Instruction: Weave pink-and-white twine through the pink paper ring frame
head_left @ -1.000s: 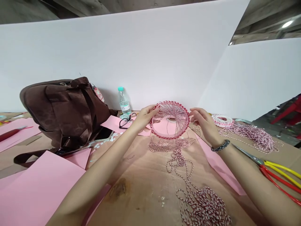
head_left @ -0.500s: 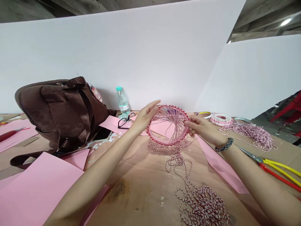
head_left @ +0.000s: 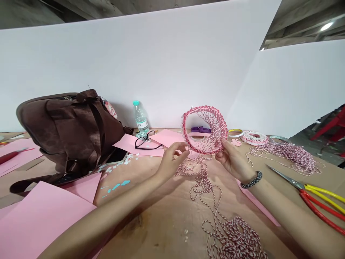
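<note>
Upright above the table is a round ring (head_left: pixel 205 108) wound with red-and-white cord, its strands fanning across the right part of the opening. My right hand (head_left: pixel 232 158) grips its lower right edge, thumb in front. At the lower left of the ring is my left hand (head_left: pixel 174 158), its thumb and index finger brought together close to the rim; whether cord lies between them is too small to tell. Loose cord (head_left: pixel 205 181) trails from beneath the ring to a tangled heap (head_left: pixel 238 239) near the front edge.
To the left stand a brown bag (head_left: pixel 70 126), a water bottle (head_left: pixel 140 117), black glasses (head_left: pixel 148 144) and pink sheets (head_left: pixel 45 219). Scissors (head_left: pixel 299 184) with red and yellow handles, a cord pile (head_left: pixel 293 154) and a wrapped ring (head_left: pixel 254 137) lie right. Behind rises a white panel (head_left: pixel 167 64).
The ring has been raised, shifted right and turned more upright. My left hand has dropped from its upper left rim to near the lower left, its fingers now drawn together.
</note>
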Available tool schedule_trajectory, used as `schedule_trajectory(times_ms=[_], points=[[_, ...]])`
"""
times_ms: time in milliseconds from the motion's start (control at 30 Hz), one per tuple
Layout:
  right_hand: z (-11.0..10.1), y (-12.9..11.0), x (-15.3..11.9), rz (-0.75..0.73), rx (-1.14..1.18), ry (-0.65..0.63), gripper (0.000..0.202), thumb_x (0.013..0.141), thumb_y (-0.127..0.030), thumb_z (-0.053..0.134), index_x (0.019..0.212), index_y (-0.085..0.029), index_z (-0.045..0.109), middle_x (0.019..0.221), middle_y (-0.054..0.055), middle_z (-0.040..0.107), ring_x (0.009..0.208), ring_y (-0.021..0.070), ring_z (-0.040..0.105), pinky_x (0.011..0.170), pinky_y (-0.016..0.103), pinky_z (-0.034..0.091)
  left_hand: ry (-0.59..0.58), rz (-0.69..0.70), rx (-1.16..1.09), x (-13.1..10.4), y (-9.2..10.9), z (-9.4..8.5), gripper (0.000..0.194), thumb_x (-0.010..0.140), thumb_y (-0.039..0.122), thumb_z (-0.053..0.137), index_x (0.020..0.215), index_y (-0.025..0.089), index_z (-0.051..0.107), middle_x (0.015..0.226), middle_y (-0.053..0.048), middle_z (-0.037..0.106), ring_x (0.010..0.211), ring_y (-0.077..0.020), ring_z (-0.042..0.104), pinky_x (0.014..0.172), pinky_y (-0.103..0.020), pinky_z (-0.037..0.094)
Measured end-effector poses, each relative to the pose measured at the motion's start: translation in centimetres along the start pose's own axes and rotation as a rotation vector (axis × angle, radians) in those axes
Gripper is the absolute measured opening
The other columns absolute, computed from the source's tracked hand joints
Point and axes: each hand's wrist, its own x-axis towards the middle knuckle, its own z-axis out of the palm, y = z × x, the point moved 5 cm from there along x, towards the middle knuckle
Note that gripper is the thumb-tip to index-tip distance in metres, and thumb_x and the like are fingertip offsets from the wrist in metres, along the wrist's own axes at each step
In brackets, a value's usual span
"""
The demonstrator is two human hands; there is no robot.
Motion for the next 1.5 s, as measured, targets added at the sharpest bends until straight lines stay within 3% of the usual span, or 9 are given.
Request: schedule_trajectory(times_ms=[200,500,733,833,933,1000,1200,1367,1500], points=[[-0.7,2.2,0.1,0.088,0.123,0.022,0.027,0.067,-0.037,0.078,0.076,-0.020,0.059,0.064,-0.007,0.057,0.046,0.0024,0.045,0.043,0.013,0.042,0.004,0.053,-0.013,0.2,0.1,0.0,0.011,0.082,0.026,0.059,0.074,0.021,0.065,0.083,-0.002,0.065,0.080,-0.0157,0.057,0.071,-0.029,0.042],[-1.3,3.7,0.1,0.149,0.182,0.012,0.021,0.072,-0.033,0.075,0.075,-0.020,0.059,0.065,-0.006,0.058,0.049,0.0039,0.048,0.046,0.014,0.047,0.026,-0.132,-0.358,0.0,-1.6,-0.2,0.005,0.074,0.023,0.066,0.074,0.018,0.067,0.077,-0.002,0.067,0.075,-0.0146,0.059,0.072,-0.028,0.046],[-3.5,2.9,1.5,0.096,0.323,0.010,0.031,0.068,-0.031,0.079,0.068,-0.021,0.050,0.056,-0.008,0.047,0.045,0.0042,0.043,0.040,0.014,0.043,0.128,-0.085,-0.790,0.8,-0.2,-1.8,0.010,0.076,0.021,0.053,0.067,0.019,0.049,0.097,-0.003,0.063,0.102,-0.0157,0.057,0.088,-0.031,0.045],[-4.4,2.4,2.0,0.054,0.314,0.006,0.031,0.070,-0.029,0.077,0.069,-0.022,0.048,0.058,-0.008,0.048,0.044,0.0038,0.042,0.039,0.013,0.043,0.102,-0.091,-0.857,1.1,0.8,-2.6,0.015,0.080,0.025,0.045,0.066,0.021,0.039,0.067,0.002,0.053,0.073,-0.0129,0.057,0.086,-0.035,0.047],[-4.5,2.4,1.9,0.048,0.314,0.018,0.030,0.071,-0.030,0.076,0.068,-0.022,0.048,0.059,-0.007,0.047,0.044,0.0042,0.042,0.039,0.014,0.043,-0.015,-0.166,-0.755,0.8,0.4,-1.8,0.022,0.081,0.030,0.047,0.066,0.021,0.034,0.051,0.008,0.027,0.044,-0.0086,0.034,0.059,-0.027,0.045],[-4.1,2.5,1.7,0.038,0.280,0.012,0.029,0.071,-0.033,0.076,0.069,-0.022,0.049,0.058,-0.007,0.046,0.045,0.0053,0.041,0.039,0.016,0.043,-0.109,-0.233,-0.511,0.3,-0.7,-0.9,0.019,0.078,0.029,0.055,0.072,0.021,0.040,0.052,0.009,0.029,0.043,-0.0078,0.028,0.048,-0.021,0.034],[-3.5,2.8,1.5,0.029,0.198,-0.025,0.030,0.072,-0.039,0.074,0.068,-0.022,0.048,0.058,-0.006,0.043,0.045,0.0071,0.040,0.040,0.019,0.042,-0.303,-0.029,0.078,-0.8,-1.7,0.3,0.025,0.089,0.038,0.048,0.089,0.022,0.068,0.089,-0.005,0.062,0.085,-0.0188,0.056,0.079,-0.033,0.043],[-4.3,3.4,1.7,0.094,0.240,0.006,0.031,0.071,-0.034,0.075,0.067,-0.022,0.047,0.057,-0.007,0.042,0.044,0.0057,0.039,0.039,0.017,0.041,-0.189,0.276,-0.083,-1.7,1.4,-1.3,0.035,0.092,0.047,0.041,0.087,0.027,0.068,0.117,-0.007,0.060,0.117,-0.0241,0.047,0.102,-0.045,0.032],[-4.2,3.4,1.5,0.094,0.242,0.001,0.029,0.073,-0.035,0.073,0.068,-0.021,0.048,0.059,-0.007,0.044,0.045,0.0054,0.041,0.040,0.016,0.041,-0.193,0.125,-0.341,-2.4,1.0,-0.5,0.042,0.091,0.054,0.037,0.068,0.022,0.052,0.062,0.000,0.051,0.063,-0.0155,0.051,0.073,-0.035,0.046]])
